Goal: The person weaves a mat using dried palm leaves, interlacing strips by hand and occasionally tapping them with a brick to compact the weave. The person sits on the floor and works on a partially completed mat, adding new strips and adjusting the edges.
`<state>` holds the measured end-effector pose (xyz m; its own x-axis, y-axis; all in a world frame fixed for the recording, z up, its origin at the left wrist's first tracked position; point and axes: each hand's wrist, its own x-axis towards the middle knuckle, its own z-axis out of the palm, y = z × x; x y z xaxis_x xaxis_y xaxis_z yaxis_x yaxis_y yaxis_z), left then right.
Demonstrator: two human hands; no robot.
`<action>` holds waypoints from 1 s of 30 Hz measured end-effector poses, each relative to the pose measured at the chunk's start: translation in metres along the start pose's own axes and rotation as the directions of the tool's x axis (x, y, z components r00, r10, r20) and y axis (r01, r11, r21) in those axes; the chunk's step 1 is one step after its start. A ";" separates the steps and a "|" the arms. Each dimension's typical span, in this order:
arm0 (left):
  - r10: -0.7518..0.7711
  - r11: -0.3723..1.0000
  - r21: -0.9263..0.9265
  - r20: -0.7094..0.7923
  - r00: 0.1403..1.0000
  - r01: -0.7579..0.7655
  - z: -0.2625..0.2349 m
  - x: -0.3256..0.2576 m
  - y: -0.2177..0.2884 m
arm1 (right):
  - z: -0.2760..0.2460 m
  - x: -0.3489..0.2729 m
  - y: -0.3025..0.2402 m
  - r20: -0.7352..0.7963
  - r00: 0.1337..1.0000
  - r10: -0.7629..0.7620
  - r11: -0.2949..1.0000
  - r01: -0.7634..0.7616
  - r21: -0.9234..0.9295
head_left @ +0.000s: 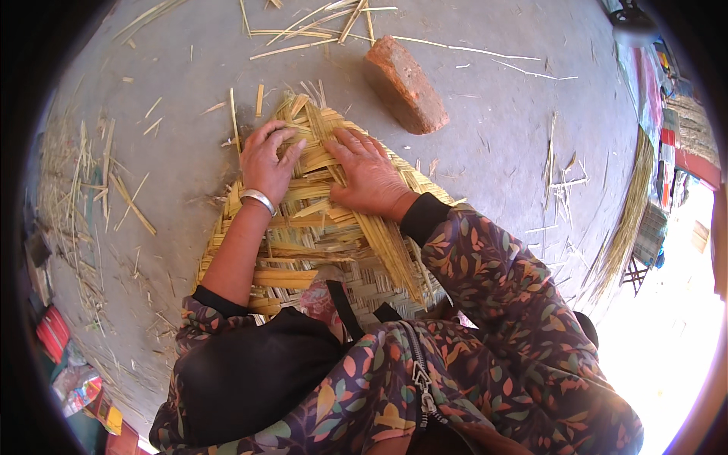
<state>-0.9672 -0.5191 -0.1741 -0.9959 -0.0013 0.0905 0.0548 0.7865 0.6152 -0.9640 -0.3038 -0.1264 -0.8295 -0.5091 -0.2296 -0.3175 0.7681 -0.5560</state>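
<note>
A partly woven straw mat (303, 220) of flat yellow strips lies in front of me, tapering to a point at its far end. My left hand (265, 161), with a silver bangle at the wrist, is closed at the mat's far left edge. Its fingers are bent and its thumb comes close to them; the exact strip between them is hard to make out. Across the far right part of the weave lies my right hand (370, 173), palm down with fingers stretched out. A bundle of loose strips (390, 254) runs from under it toward me.
A red brick (407, 85) rests on the grey floor (500, 144) beyond my right hand. Loose straw pieces (318, 30) are scattered at the far side and along the left. Long bundled stalks (628, 216) lie at the right edge.
</note>
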 end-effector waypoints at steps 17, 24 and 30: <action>-0.235 0.963 0.165 0.116 0.965 0.214 0.001 0.012 0.026 | -0.017 0.005 0.005 0.149 0.989 -0.020 1.000 0.023 -0.020; -0.086 0.995 0.044 -0.038 0.996 0.087 0.013 0.002 0.010 | 0.006 -0.010 0.016 -0.031 0.982 -0.187 0.978 0.183 -0.104; 0.069 0.997 0.055 -0.162 0.984 -0.061 0.025 -0.004 0.001 | 0.041 -0.016 0.009 -0.051 0.984 -0.169 0.933 0.143 -0.332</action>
<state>-0.9645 -0.5031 -0.1932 -0.9649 -0.0472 0.2585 0.1112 0.8181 0.5643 -0.9351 -0.3048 -0.1602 -0.7861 -0.6112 -0.0915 -0.5671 0.7722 -0.2865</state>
